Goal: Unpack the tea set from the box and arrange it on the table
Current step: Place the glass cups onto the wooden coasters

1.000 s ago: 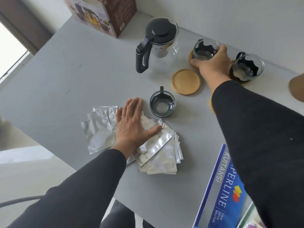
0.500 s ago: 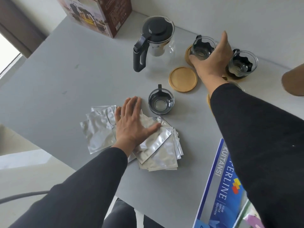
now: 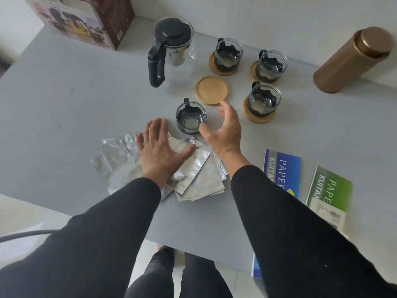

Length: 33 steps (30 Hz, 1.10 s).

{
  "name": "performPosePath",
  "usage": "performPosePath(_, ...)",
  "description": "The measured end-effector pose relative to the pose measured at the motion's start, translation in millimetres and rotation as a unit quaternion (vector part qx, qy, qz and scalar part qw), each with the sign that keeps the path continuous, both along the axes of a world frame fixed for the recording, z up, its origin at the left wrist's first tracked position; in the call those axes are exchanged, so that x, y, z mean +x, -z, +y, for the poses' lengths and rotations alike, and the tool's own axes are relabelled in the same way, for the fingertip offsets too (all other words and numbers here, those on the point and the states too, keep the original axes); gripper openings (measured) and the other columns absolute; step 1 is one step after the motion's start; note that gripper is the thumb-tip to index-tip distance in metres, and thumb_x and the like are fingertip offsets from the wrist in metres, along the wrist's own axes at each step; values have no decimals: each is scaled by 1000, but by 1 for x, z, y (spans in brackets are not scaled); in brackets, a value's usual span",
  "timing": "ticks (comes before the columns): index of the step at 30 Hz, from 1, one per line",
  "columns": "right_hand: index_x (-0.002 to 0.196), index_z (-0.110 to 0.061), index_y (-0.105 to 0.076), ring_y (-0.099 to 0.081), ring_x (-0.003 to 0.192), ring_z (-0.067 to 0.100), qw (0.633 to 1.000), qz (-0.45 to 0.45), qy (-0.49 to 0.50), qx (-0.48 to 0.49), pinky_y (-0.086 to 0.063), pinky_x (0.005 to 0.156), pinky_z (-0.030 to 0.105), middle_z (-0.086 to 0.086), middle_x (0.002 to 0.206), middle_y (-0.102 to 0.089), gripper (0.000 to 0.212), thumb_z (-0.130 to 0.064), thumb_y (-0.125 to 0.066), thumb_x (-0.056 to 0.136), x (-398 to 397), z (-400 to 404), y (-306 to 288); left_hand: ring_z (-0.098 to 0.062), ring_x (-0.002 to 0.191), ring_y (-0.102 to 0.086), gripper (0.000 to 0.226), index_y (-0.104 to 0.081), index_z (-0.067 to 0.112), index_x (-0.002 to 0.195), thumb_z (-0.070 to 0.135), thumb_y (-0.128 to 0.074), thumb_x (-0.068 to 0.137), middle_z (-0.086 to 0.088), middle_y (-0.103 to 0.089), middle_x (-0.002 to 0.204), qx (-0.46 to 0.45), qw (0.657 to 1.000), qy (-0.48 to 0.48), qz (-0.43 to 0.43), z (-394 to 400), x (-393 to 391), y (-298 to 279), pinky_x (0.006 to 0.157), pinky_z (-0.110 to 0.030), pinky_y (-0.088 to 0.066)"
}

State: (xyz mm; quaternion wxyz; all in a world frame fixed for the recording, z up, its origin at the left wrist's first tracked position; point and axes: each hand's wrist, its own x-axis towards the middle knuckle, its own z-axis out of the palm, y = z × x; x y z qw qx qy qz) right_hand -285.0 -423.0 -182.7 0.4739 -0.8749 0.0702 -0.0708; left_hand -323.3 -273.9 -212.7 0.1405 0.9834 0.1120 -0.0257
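Observation:
A glass teapot (image 3: 171,52) with a black lid and handle stands at the back of the grey table (image 3: 64,93). Three glass cups (image 3: 228,54) (image 3: 271,65) (image 3: 263,100) sit on wooden coasters to its right. One bare wooden coaster (image 3: 211,90) lies in front of the teapot. A fourth glass cup (image 3: 191,117) stands directly on the table. My right hand (image 3: 223,131) is open just right of that cup, thumb near its rim. My left hand (image 3: 160,148) lies flat on a pile of silver foil packets (image 3: 197,175).
The tea set box (image 3: 86,20) stands at the back left corner. A bronze cylindrical tin (image 3: 352,59) lies at the back right. A blue booklet (image 3: 281,171) and a green booklet (image 3: 328,190) lie at the front right, near the table's edge.
My right hand let go of the back cup on its coaster and drew back toward the cup standing directly on the table. The left hand stayed on the packets.

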Motion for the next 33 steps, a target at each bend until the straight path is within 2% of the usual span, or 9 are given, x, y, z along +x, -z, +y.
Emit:
performPosePath(4,136,-9,-42,-46,122,18,999,25,-28,-18,-35,100,21,7,129,-50,86,-37,-82,65,-6,9,9,-15,148,0,108,-15,20,152,85,-38,68,3,-11,159,-3,1000,2,4,2,-1,2,120,-42,0)
performPosePath(6,136,-10,-42,-46,122,18,998,26,-46,-36,-34,100,19,6,130,-49,88,-39,-83,63,-5,14,12,-15,148,1,108,-14,19,152,85,-36,69,3,-11,159,-10,1000,6,5,2,-1,3,120,-42,0)
performPosePath(13,136,-7,-41,-45,125,21,998,16,-43,-53,-36,104,26,8,133,-50,95,-40,-85,59,2,28,23,-14,148,2,105,-14,18,152,81,-37,71,4,-11,159,-16,1000,6,-2,3,0,3,120,-42,2)
performPosePath(22,126,-8,-46,-52,109,25,997,-20,-12,-67,-39,89,25,7,119,-57,81,-33,-82,58,28,19,9,-14,148,-1,104,-18,20,151,81,-41,70,4,-15,157,-15,1000,0,-11,1,0,3,120,-43,0)
performPosePath(25,126,-9,-45,-52,108,24,997,-29,-7,-77,-40,88,25,5,119,-57,79,-28,-81,58,50,3,-2,-14,147,-1,103,-19,21,150,81,-43,70,4,-15,156,-13,1000,-3,-12,0,1,3,120,-43,-1)
performPosePath(31,129,-10,-43,-47,114,18,994,11,-57,-90,-30,85,9,8,126,-48,81,-25,-81,59,90,-21,-13,-13,147,-1,104,-18,23,150,82,-45,68,6,-15,156,-8,1000,-11,-6,0,2,2,120,-43,-2)
performPosePath(33,129,-11,-43,-45,115,17,994,18,-64,-92,-30,85,8,8,127,-45,81,-25,-81,59,97,-23,-13,-13,147,0,104,-17,23,150,81,-45,68,7,-14,156,-7,1000,-11,-3,0,3,1,120,-42,-2)
